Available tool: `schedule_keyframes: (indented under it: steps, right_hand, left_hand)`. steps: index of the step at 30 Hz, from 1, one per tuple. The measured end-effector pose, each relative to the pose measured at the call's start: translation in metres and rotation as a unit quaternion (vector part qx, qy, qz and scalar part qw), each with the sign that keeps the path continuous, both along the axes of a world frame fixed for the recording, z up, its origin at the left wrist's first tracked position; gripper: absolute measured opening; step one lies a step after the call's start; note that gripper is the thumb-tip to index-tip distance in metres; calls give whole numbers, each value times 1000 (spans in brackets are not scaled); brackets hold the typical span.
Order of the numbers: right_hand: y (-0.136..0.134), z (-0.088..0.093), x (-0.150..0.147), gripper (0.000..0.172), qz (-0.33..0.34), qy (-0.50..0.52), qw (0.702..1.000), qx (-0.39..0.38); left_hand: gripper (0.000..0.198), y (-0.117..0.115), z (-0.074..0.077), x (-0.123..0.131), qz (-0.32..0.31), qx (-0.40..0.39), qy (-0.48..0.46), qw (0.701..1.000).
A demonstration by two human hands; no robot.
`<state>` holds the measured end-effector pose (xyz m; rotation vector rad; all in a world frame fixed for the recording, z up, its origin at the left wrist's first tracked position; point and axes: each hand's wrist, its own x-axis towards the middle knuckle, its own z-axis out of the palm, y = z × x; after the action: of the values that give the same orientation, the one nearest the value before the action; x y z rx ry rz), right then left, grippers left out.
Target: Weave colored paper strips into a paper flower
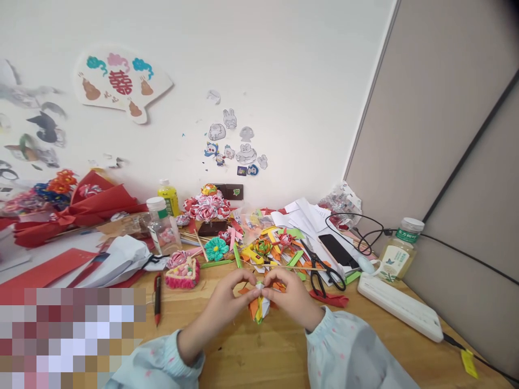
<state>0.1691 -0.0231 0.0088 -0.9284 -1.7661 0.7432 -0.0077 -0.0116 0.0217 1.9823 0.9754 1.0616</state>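
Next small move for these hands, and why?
Probably press the upper part of the small orange, yellow and white folded-paper piece together: the left hand and right hand both pinch there, thumbs close, while its coloured flaps spread out below.

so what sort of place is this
Likely a craft table, whether at home or in a workshop is unclear: black scissors, pink-and-white handmade-looking flowers, and a small multicoloured piece between left hand and right hand.

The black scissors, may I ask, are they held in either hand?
No, the left hand and right hand pinch the folded paper piece, and the black scissors lie apart.
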Motion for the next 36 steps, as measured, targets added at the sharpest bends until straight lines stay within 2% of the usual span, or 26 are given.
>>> schedule_keyframes:
  steps: [4,8,13,19,25,29,34,36]
  right_hand:
    - [5,-6,2,11,79,39,990,-107]
    - [8,-12,1,14,74,31,986,-149]
    - [12,-18,-3,13,50,39,988,-143]
    - [12,-20,-4,10,35,36,991,-128]
    - [10,-17,-3,11,2,-8,994,-106]
    - [8,-12,-2,12,-26,-80,994,-72]
    - [8,-8,2,5,41,-95,988,-113]
    - [9,-7,2,4,45,-88,987,-123]
  left_hand:
    - [23,6,-7,0,-72,-74,-12,995]
    - [33,11,-20,1,-101,-147,-51,983]
    - [38,15,-28,2,-82,-150,-64,983]
    - [32,16,-30,2,-58,-134,-50,988]
    - [21,12,-28,3,-30,-107,-4,994]
    - [13,9,-25,5,6,-92,40,995]
    - [10,9,-25,7,32,-96,75,992]
    - [10,10,-25,7,33,-99,81,991]
